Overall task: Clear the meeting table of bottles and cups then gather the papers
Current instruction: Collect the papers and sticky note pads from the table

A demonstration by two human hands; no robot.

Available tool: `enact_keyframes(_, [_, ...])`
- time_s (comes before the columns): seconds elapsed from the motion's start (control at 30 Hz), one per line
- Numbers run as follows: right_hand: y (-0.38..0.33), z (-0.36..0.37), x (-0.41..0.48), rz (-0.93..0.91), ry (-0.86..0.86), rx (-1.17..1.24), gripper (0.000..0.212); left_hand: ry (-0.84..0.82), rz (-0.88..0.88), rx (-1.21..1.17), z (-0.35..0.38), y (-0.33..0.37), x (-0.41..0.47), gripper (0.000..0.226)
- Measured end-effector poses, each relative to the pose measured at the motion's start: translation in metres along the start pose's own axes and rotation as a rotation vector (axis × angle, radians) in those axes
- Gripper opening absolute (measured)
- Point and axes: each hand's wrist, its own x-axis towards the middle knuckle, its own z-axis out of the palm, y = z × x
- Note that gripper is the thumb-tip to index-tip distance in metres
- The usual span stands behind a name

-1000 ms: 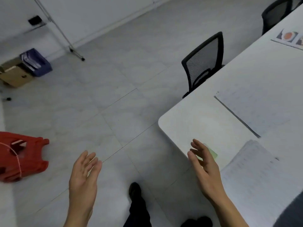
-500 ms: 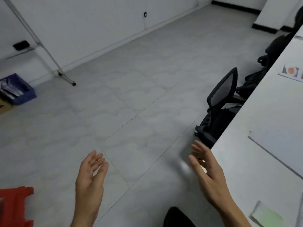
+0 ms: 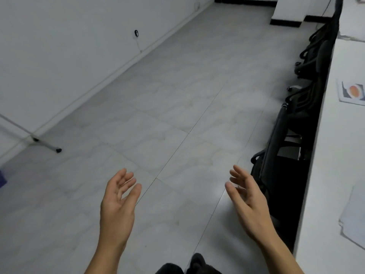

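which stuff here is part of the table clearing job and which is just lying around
Part of the job:
- table
- printed sheet with the orange picture
- pile of papers
No bottles or cups are in view.

Just lying about:
- black chairs
- stand leg
- wall socket

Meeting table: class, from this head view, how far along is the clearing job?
Done, seemingly: no bottles or cups show on the visible strip of table. In hand: nothing; the left hand and right hand are open and empty above the floor. Left: gathering papers, since a picture sheet and a paper stack lie apart on the table.
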Motion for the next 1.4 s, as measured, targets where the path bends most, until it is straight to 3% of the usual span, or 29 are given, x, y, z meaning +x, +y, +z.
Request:
enact_keyframes(0.47, [-0.012, 0.015, 0.35, 0.187, 0.242, -0.029, 0.045, -0.277, -0.065, -0.049, 0.227, 0.046, 0.37, 0.041])
enact_keyframes(0.63, [-0.037, -0.032, 0.465, 0.209, 0.484, -0.004, 0.044, -0.522, 0.002, 0.019, 0.356, 0.11, 0.491, 0.04])
enact_keyframes(0.9, [0.003, -0.105, 0.617, 0.281, 0.831, 0.129, 0.043, -0.834, 0.091, 0.116, 0.586, 0.152, 0.597, 0.042])
enact_keyframes(1.1, [0.02, -0.186, 0.778, 0.296, 0.859, 0.2, 0.042, -0.937, 0.106, 0.154, 0.747, 0.188, 0.657, 0.044])
enact_keyframes(1.4, [0.014, -0.319, 0.968, 0.267, 0.878, 0.138, 0.044, -0.947, 0.12, 0.076, 0.959, 0.253, 0.759, 0.042])
